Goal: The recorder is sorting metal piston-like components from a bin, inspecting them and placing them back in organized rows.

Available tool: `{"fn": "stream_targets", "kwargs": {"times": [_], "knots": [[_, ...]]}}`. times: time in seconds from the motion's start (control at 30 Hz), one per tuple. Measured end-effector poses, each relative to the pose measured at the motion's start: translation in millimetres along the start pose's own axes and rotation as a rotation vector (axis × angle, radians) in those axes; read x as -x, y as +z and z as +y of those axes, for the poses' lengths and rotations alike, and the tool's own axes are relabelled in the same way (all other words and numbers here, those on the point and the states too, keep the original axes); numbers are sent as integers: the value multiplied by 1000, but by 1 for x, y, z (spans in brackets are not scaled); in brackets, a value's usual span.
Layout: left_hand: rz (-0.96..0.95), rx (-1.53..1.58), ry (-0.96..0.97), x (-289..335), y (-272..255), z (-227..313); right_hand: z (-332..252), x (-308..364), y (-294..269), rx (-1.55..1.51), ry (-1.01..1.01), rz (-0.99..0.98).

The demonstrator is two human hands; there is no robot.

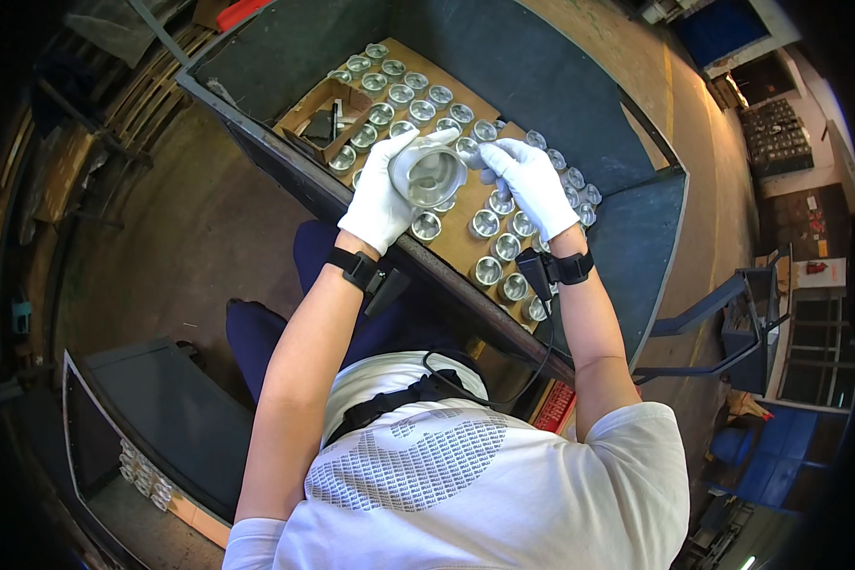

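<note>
1. The metal cup [434,179] is in the left hand [375,195], raised above the bin. The gloved left fingers grip it around its left and far sides.
2. The right hand [532,185] is just beside the cup, on its right. Its gloved fingers are bent together, their tips near the cup's rim; I cannot tell whether they touch it or hold anything.
3. Beneath both hands, many smaller-looking cups [485,224] stand in rows on a brown sheet [456,245] inside the dark metal bin [541,85]. The hands and the raised cup hide some of them.
4. Beyond the left hand, a cardboard box [342,144] sits among the cups, with a slim black thing [334,116] inside.
5. The bin's near edge runs between the person's body and the rows. Black straps circle both wrists, and a cable [548,353] hangs from the right one.
6. At lower left, well apart, more cups [145,475] lie near a second dark bin [161,399].
7. The raised cup is silvery, round and hollow, its open mouth tilted toward the camera. Its rim looks wavy, and uneven shapes show inside.
</note>
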State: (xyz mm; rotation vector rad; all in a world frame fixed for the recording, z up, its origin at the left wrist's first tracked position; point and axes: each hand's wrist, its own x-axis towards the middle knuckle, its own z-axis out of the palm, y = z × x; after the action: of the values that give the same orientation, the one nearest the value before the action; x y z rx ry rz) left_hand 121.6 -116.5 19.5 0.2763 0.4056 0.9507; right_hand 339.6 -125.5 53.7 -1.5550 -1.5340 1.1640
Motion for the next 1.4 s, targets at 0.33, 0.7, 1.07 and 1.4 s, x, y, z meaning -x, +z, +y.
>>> {"fn": "stream_targets", "kwargs": {"times": [0.33,0.7,1.07,1.4], "knots": [[-96,-151,37,-7,-11,-11,10,-2,20,356,-186,-83],[281,-2007,719,-5,-28,-29,169,-27,-35,342,495,-273],[410,-2134,870,-9,-21,-45,393,-26,33,432,779,-386],[438,-2202,854,-1,-25,-37,363,-31,71,624,733,-384]]}}
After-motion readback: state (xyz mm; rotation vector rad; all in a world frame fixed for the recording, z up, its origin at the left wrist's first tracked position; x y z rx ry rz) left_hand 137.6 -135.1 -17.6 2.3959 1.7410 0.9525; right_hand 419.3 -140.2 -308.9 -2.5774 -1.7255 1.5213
